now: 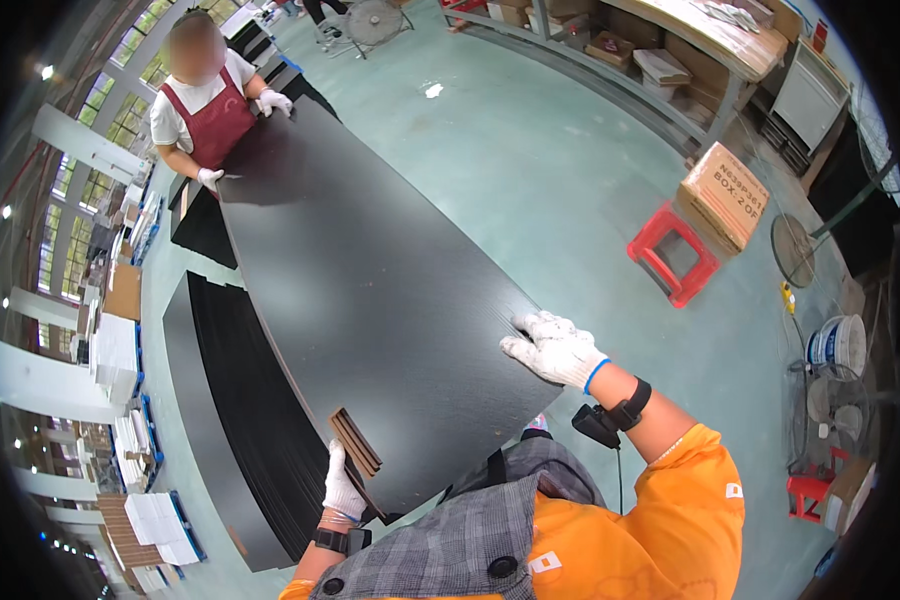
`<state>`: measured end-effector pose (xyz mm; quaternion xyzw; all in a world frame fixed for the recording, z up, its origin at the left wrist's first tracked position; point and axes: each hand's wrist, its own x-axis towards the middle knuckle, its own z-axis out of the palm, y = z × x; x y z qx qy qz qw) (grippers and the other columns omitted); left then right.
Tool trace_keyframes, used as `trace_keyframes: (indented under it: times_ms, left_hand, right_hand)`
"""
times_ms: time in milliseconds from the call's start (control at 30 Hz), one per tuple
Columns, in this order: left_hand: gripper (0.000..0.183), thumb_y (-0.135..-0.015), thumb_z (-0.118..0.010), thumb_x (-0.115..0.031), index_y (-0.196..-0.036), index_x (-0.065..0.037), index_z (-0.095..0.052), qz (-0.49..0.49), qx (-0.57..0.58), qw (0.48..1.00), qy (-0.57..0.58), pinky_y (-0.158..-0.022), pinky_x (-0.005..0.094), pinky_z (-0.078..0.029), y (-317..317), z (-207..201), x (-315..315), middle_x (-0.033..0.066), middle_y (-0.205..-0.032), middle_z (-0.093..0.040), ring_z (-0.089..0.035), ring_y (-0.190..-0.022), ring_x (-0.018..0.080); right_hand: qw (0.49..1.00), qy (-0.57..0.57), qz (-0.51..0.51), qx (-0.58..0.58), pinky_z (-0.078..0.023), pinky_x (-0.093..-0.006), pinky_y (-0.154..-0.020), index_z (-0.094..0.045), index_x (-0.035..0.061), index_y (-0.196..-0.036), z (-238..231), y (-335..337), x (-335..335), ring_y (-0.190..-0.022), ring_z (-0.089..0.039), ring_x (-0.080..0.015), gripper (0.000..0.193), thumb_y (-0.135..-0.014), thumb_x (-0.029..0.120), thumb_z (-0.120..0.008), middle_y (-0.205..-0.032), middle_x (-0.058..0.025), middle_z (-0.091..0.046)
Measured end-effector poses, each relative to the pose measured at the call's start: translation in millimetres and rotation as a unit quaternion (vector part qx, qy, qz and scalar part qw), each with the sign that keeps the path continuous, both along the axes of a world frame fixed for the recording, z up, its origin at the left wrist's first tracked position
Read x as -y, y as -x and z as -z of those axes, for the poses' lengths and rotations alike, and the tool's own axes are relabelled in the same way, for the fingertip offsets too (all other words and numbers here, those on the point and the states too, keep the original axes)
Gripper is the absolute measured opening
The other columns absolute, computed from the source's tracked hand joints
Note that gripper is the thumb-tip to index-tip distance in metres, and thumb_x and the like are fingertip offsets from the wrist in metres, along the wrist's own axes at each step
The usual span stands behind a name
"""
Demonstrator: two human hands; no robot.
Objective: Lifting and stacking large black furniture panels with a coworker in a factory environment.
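Note:
A large black board (pixel 370 270) stretches from my body to a person (pixel 210 120) at the far left, whose two gloved hands are at its far end. My left hand (pixel 342 488), in a white glove, is closed on the board's near left edge. On the opposite edge my right hand (pixel 560 352), also gloved, grips the board with its fingers lying over the top face. Whatever is beneath the board at either hand is hidden. A few brown strips (pixel 355 442) lie together on the board beside my left hand.
Left of the board is a stack of black boards (pixel 255 410). To the right, a cardboard box (pixel 725 200) rests by a red stool (pixel 673 255). Farther right are a white bucket (pixel 838 347) and a standing fan (pixel 795 250). A workbench (pixel 670 40) runs along the back right.

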<state>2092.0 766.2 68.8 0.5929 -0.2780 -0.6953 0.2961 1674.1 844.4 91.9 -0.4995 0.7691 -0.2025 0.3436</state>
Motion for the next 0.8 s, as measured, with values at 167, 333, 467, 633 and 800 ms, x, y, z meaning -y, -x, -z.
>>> trace_keyframes:
  times_ms: [167, 333, 467, 633, 800]
  left_hand:
    - [0.048, -0.094, -0.057, -0.05, -0.123, -0.012, -0.057, -0.024, -0.014, 0.999, -0.031, -0.088, 0.0402, -0.052, 0, -7, -4, 0.0065, -0.109, -0.063, -0.062, -0.099, 0.0211]
    - [0.05, -0.095, -0.056, -0.049, -0.126, -0.011, -0.055, -0.065, -0.068, 0.995, -0.043, -0.092, 0.0431, -0.052, -2, -8, -8, 0.0099, -0.115, -0.063, -0.062, -0.105, 0.0241]
    - [0.05, -0.094, -0.057, -0.051, -0.122, -0.011, -0.058, -0.072, -0.095, 0.993, -0.027, -0.089, 0.0452, -0.053, -8, -2, -7, 0.0089, -0.111, -0.063, -0.063, -0.098, 0.0259]
    - [0.056, -0.095, -0.051, -0.055, -0.129, -0.01, -0.055, -0.096, -0.152, 0.982, -0.053, -0.093, 0.0463, -0.051, -22, -1, -9, 0.011, -0.116, -0.063, -0.063, -0.103, 0.0277]
    - [0.066, -0.094, -0.053, -0.056, -0.135, -0.005, -0.051, -0.15, -0.087, 0.98, -0.095, -0.097, 0.0386, -0.049, -21, -2, -10, 0.012, -0.13, -0.058, -0.06, -0.113, 0.0221]
  right_hand:
    - [0.996, -0.082, -0.022, 0.01, -0.037, -0.0433, -0.107, -0.05, 0.0069, -0.138, -7, 16, 27, -0.131, -0.046, -0.0347, 0.078, -0.09, 0.067, -0.039, -0.14, -0.0196, -0.05]
    - [0.988, -0.138, -0.061, 0.035, -0.033, -0.0395, -0.112, -0.048, 0.0003, -0.139, -3, 25, 64, -0.135, -0.042, -0.0339, 0.091, -0.087, 0.074, -0.039, -0.142, -0.0209, -0.048]
    - [0.988, -0.049, -0.011, 0.143, -0.034, -0.0353, -0.11, -0.048, -0.0016, -0.139, -4, 12, 110, -0.132, -0.046, -0.03, 0.086, -0.09, 0.068, -0.042, -0.141, -0.0215, -0.049]
    - [0.942, -0.033, 0.009, 0.334, -0.035, -0.031, -0.107, -0.047, -0.0048, -0.138, -10, -10, 149, -0.128, -0.049, -0.0236, 0.077, -0.096, 0.06, -0.042, -0.14, -0.0203, -0.051]
    - [0.965, -0.03, -0.006, 0.261, -0.045, -0.0338, -0.099, -0.049, -0.0082, -0.133, -1, -22, 109, -0.112, -0.058, -0.0252, 0.079, -0.094, 0.061, -0.049, -0.126, -0.017, -0.06]
